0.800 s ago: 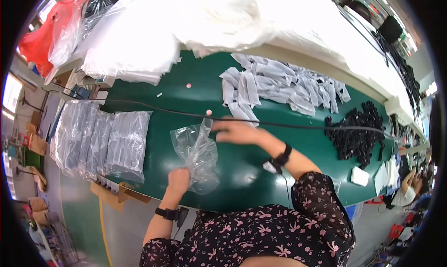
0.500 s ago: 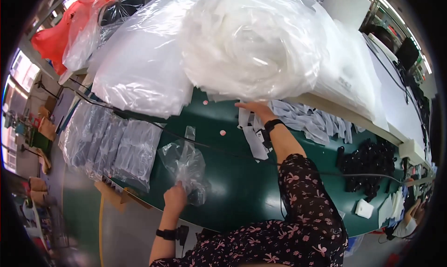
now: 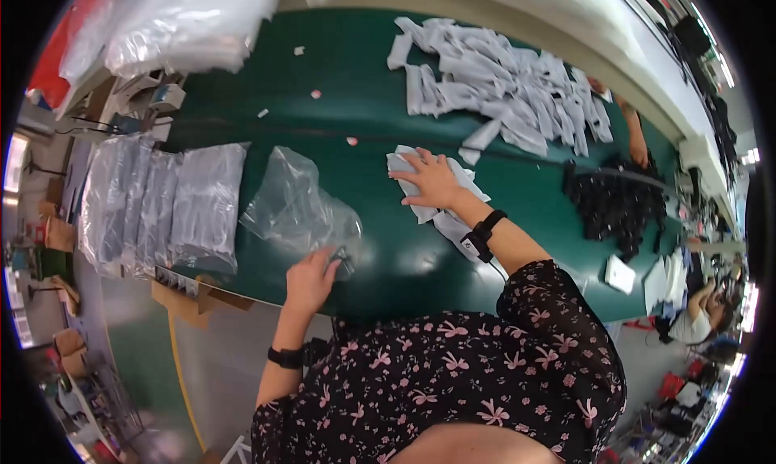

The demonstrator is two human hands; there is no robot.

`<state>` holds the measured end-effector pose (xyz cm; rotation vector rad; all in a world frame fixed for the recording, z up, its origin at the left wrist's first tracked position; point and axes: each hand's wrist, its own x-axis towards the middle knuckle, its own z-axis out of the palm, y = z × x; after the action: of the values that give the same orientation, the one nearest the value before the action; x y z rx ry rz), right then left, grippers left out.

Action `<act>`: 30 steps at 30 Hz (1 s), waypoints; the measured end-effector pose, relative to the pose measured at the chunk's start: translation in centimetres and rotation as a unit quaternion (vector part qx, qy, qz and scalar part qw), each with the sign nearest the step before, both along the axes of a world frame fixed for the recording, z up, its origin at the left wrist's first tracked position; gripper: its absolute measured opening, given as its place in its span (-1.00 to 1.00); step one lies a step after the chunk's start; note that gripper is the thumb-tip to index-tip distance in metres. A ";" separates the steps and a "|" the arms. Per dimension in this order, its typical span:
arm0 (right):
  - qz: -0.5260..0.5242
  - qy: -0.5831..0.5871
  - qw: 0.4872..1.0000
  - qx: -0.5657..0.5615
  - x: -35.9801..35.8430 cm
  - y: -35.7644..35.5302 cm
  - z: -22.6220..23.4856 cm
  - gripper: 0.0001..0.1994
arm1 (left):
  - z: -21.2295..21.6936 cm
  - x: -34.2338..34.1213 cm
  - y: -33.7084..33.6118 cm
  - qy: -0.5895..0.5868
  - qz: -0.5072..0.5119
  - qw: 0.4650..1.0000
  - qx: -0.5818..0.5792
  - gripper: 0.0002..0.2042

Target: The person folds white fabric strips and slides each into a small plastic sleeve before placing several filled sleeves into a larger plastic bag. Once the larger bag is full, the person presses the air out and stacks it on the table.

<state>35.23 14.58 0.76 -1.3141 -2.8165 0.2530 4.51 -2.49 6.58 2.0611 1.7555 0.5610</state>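
Observation:
My right hand (image 3: 432, 181) lies flat with its fingers spread on a few light grey fabric strips (image 3: 451, 225) on the green table. At the near edge, my left hand (image 3: 309, 282) has its thumb and fingers closed at the crumpled lower end of a clear plastic bag (image 3: 295, 201). The bag lies loosely spread to the left of the strips and looks empty. A larger heap of grey fabric strips (image 3: 501, 80) is spread beyond my right hand.
Filled clear packs (image 3: 206, 205) stand in a row at the left table edge. Black straps (image 3: 618, 201) are heaped at the right, with another person's hand (image 3: 638, 150) beside them. A white square item (image 3: 620, 274) lies near the right edge. Plastic sheets (image 3: 190, 23) hang over the shelf.
The view has tilted down and shows more of the table. My right hand has drawn grey strips nearer, away from the heap. The bag is spread wider beside my left hand.

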 end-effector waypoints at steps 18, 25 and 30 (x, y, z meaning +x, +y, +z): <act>-0.082 0.149 0.976 0.133 2.9 -15.2 1.9 -0.80 | 1.5 2.1 1.0 -0.098 -0.222 0.965 -0.102 -0.70; -0.199 0.330 0.911 0.149 -0.8 -14.2 11.4 -0.94 | 2.7 2.8 1.7 -0.251 -0.205 0.937 -0.127 -0.61; -0.229 0.510 0.824 -0.093 -3.4 -16.7 13.0 -0.99 | 3.9 6.5 2.3 -0.202 -0.198 0.938 0.201 -0.46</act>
<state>31.81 -2.09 13.71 -1.2699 -1.5689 0.8970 10.97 -0.16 10.50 2.2642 1.0164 1.1867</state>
